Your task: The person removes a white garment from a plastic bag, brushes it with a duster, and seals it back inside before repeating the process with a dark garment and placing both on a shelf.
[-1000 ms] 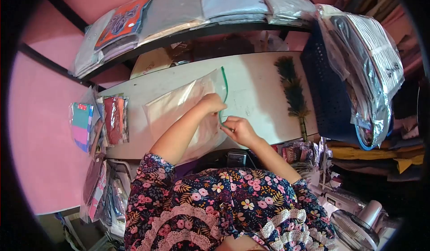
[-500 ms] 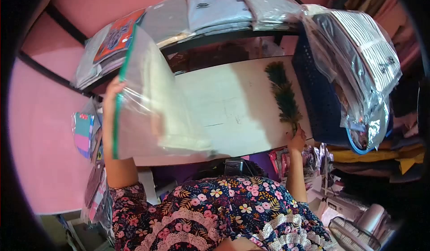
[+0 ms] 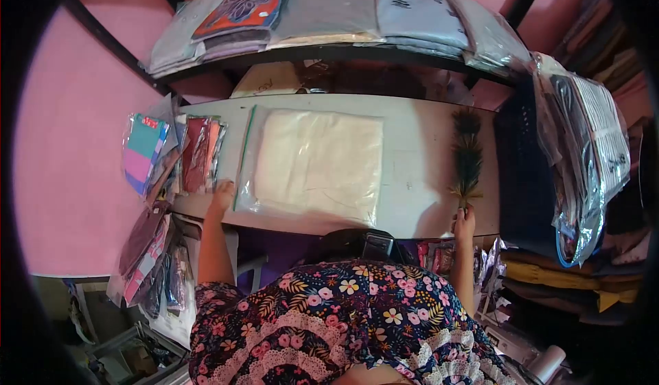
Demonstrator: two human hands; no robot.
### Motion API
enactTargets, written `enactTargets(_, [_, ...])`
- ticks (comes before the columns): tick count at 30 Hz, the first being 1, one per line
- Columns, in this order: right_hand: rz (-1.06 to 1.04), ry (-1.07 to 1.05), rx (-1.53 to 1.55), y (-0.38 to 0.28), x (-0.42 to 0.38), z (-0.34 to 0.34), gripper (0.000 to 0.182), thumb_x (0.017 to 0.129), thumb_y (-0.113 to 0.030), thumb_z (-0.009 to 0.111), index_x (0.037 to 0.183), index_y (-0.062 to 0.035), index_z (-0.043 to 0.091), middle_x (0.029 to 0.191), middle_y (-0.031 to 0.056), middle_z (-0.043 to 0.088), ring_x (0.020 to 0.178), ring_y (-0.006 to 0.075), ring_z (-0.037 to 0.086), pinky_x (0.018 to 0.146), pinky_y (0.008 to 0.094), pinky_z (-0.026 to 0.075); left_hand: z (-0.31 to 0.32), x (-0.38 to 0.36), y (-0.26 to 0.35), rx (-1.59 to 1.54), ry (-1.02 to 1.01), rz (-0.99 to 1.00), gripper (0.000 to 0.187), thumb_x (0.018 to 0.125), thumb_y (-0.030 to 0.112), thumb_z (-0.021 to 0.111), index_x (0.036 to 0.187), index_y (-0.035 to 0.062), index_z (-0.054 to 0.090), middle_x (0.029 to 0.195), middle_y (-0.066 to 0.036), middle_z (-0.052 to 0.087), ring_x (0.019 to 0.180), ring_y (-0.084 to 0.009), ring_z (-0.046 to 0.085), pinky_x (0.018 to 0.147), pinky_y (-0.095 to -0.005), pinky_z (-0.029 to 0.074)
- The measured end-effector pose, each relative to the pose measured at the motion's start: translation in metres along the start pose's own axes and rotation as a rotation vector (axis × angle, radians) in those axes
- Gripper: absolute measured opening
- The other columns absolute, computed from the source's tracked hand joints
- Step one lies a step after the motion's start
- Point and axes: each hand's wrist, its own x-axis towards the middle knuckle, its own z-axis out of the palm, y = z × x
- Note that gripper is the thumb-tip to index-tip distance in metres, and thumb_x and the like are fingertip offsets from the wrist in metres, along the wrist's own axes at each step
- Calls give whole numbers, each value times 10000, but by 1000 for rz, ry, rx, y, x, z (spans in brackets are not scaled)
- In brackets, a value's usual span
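A clear bag with a green edge strip, holding folded cream cloth (image 3: 319, 162), lies flat on the white table (image 3: 412, 138). Just left of the green edge, my left hand (image 3: 223, 194) rests low near the tabletop; whether its fingers are apart is too small to tell. On the right side of the table, my right hand (image 3: 465, 222) is closed round the lower end of a dark green bristly duster (image 3: 467, 155), which points away from me.
Packed garments (image 3: 322, 11) line a black shelf behind the table. Bagged items (image 3: 199, 153) stand at the left end. At the right is a dark blue basket (image 3: 522, 172) with bagged striped clothes (image 3: 594, 131) on it.
The bag of cream cloth has gone from raised and tilted in my left hand to flat on the table, let go. The view has shifted left. My right hand still holds the duster.
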Motion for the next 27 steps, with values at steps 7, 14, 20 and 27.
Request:
enactTargets(7, [-385,-174,-308,-76,-72,97,384,841,-175,603,1189,-70,480,722,154,585,621,294,578,601,387,461,36,-9,-12,162,178,20,588,845,459,546,1218,7,508,1036,-199,618,972,-316,597,839,-360,455])
enactTargets(14, [-445,-313,-471,-93,-93,174,683,735,-256,694,1284,-70,333,878,265,610,791,419,599,675,482,478,52,-13,18,35,-48,-44,470,757,446,663,893,-3,642,774,-191,643,742,-330,633,684,-397,473])
enactTargets(20, [-434,-259,-540,-107,-58,204,625,749,-277,679,1252,-59,379,905,281,599,819,443,584,688,490,476,61,19,33,-35,36,55,433,755,413,673,822,-13,638,732,-200,631,688,-352,618,649,-413,462])
enactTargets(27, [-483,-120,-446,-143,-56,200,375,880,-211,508,1225,-69,471,891,273,602,810,431,585,714,481,464,38,48,4,-171,30,55,340,816,327,635,878,-8,630,752,-147,638,674,-232,607,623,-340,461])
